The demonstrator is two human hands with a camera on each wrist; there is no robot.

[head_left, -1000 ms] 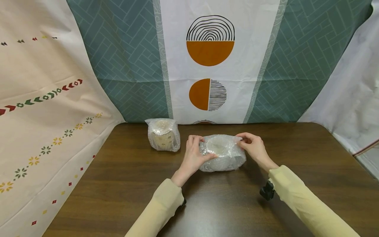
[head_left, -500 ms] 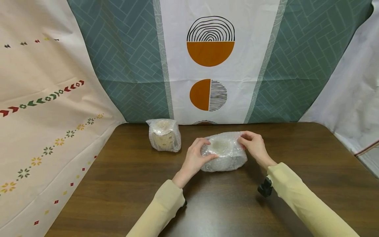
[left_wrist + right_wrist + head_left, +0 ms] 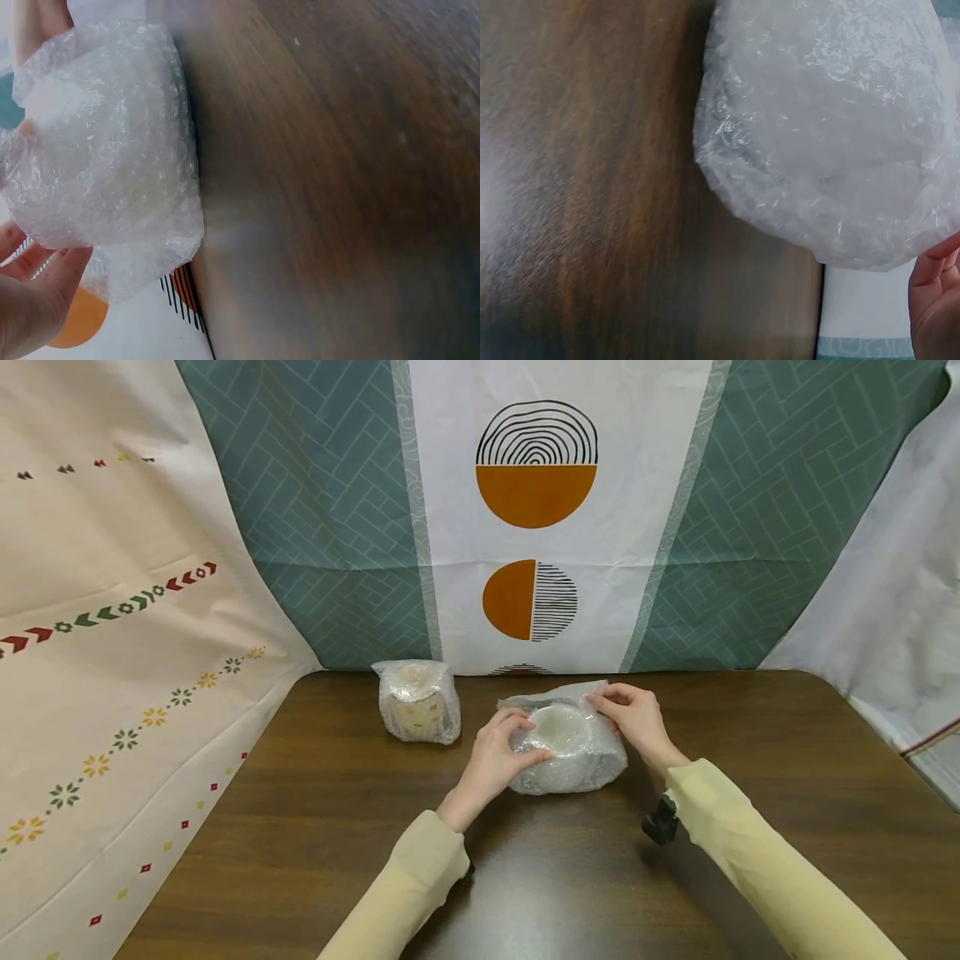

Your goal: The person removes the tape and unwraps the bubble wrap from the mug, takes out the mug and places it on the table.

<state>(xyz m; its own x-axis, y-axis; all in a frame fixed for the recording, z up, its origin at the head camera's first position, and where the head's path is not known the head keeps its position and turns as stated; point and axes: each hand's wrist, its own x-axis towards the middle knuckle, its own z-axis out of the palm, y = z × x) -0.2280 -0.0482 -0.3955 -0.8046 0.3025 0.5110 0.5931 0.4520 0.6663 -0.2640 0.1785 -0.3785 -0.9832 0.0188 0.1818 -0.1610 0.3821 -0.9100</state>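
In the head view, a white round dish (image 3: 562, 732) sits on the table wrapped in bubble wrap (image 3: 588, 770). My left hand (image 3: 493, 757) grips its left side, thumb at the front and fingers over the top. At the upper right, my right hand (image 3: 636, 720) pinches the loose edge of the wrap, lifted into a flap behind the dish. The left wrist view shows the bubble wrap (image 3: 127, 157) close up beside the fingers of my left hand (image 3: 37, 307). In the right wrist view my right hand (image 3: 939, 304) is partly cut off at the wrap's edge.
Behind and to the left stands a second bubble-wrapped item (image 3: 417, 706), a cream cup-like piece with a small pattern. The brown wooden table (image 3: 315, 827) ends at a patterned cloth backdrop (image 3: 517, 552). A pale cloth (image 3: 112, 693) hangs along the left.
My right hand has moved slightly left, drawing the wrap's edge up and back, so the dish's round rim shows more clearly. My left hand has stayed nearly still.
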